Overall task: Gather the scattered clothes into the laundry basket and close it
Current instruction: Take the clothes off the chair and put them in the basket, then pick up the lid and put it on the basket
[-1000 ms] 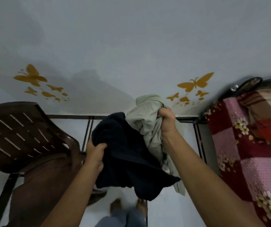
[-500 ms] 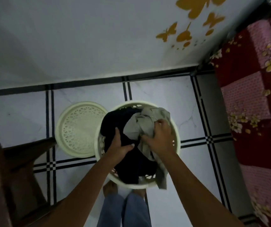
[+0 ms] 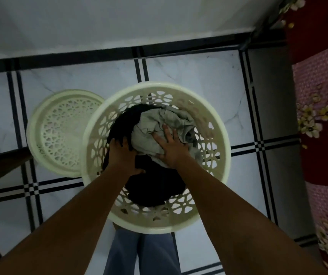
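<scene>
I see a white marble-patterned tiled floor [image 3: 189, 74] crossed by paired black lines, meeting a pale wall [image 3: 119, 18] along a dark skirting strip [image 3: 99, 56]. A red-and-pink floral blanket [image 3: 321, 108] hangs at the right edge; a dark brown chair part [image 3: 2, 165] enters from the left.

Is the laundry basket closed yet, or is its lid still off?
Open. The lid lies on the floor left of the basket, while both hands press clothes inside.

home bedrm, bed blanket [image 3: 321, 100], tiled floor [image 3: 190, 72]
</scene>
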`<state>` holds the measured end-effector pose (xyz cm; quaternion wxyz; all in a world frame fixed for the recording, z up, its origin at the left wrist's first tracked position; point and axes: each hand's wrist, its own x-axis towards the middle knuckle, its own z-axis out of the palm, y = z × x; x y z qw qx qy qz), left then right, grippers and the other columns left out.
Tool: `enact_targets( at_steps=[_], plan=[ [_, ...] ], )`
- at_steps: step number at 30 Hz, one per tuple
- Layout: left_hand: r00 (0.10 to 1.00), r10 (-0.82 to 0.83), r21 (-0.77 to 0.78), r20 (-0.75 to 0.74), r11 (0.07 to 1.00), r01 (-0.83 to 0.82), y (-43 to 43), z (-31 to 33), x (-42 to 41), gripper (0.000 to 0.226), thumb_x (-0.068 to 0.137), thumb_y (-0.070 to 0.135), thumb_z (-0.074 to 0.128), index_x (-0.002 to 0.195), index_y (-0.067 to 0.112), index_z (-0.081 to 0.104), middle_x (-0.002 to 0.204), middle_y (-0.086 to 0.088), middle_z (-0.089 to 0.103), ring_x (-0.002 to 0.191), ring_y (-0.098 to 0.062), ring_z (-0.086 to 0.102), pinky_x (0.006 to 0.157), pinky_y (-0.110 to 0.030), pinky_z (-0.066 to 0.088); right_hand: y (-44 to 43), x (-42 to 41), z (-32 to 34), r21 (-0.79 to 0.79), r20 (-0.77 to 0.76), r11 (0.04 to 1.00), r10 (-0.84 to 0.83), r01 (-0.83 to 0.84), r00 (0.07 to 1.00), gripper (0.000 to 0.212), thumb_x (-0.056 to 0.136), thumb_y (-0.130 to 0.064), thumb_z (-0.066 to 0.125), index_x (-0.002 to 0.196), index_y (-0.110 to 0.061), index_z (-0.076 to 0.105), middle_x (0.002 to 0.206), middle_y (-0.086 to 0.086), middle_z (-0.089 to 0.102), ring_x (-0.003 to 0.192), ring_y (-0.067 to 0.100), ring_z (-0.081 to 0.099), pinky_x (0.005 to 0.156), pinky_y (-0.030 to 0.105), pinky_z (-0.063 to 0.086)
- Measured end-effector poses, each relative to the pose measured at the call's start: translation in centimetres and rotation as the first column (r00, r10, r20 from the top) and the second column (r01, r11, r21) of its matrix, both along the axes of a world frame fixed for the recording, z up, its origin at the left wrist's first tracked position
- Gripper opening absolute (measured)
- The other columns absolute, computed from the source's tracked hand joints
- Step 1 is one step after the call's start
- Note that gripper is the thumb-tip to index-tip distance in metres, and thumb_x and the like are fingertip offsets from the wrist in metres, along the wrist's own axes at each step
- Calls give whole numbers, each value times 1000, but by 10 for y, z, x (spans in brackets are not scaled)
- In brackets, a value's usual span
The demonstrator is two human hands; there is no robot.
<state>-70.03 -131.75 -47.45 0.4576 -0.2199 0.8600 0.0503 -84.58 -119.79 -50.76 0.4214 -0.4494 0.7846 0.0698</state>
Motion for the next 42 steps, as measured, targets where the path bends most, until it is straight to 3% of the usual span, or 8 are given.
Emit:
enact_targets(
  at_steps=[15,19,21,23,27,35,39,42],
  plan=[
    [895,77,-37,-440,994,-104,11,88,80,53,87,41,42,131,14,57,149,-12,45,145,-31,29,119,-55,11,-43,-11,70,245,-114,969,32,-3,993,88,84,-51,61,152,-40,5,163,2,0,149,33,3,110,70,19],
    [669,382,137,-638,910,-390,31,101,147,58,94,41,41,147,16,41,158,-6,31,146,-23,28,117,-49,22,-44,29,142,-260,-87,939,-254,224,963,63,83,-31,62,140,-17,41,137,14,48,129,34,42,103,48,40],
    [408,706,354,-579,669,-654,52,92,175,57,97,39,42,149,20,34,156,-2,34,144,-19,33,117,-42,29,-44,69,179,-580,119,753,-297,309,947,40,87,-19,57,126,-12,54,122,9,58,115,26,53,96,34,43],
    [-126,958,615,-257,62,-786,71,85,200,46,92,38,53,137,31,47,144,1,49,137,-21,44,111,-39,38,-53,125,196,-610,319,710,-187,352,929,25,89,-11,54,112,-14,62,109,2,62,103,19,58,90,26,45],
    [-720,650,558,246,-702,-443,93,72,229,30,94,25,54,124,21,57,128,-5,58,123,-27,53,100,-43,42,-79,221,135,-422,415,894,42,152,909,28,85,-12,42,91,-5,69,92,13,67,86,26,63,76,37,53],
    [-835,376,412,402,-889,-202,107,-43,254,34,99,31,47,129,16,56,117,-5,66,88,-16,69,66,-30,55,-106,288,-96,348,-66,750,618,-562,784,64,99,-39,43,153,-14,20,163,13,-6,150,32,1,118,53,18],
    [-814,435,461,385,-855,-239,94,-87,252,41,100,32,43,136,15,50,133,-5,59,115,-23,59,82,-34,51,-115,289,-150,337,-187,623,779,-706,598,64,97,-42,45,152,-16,25,162,13,-17,150,33,-15,119,59,1],
    [-775,454,502,440,-840,-207,89,-84,246,56,88,34,57,137,12,43,133,-3,52,134,-24,45,102,-38,40,-105,284,-173,172,-150,783,620,-597,770,57,92,-26,56,146,-13,38,162,14,8,150,29,5,119,58,-2]
  ],
)
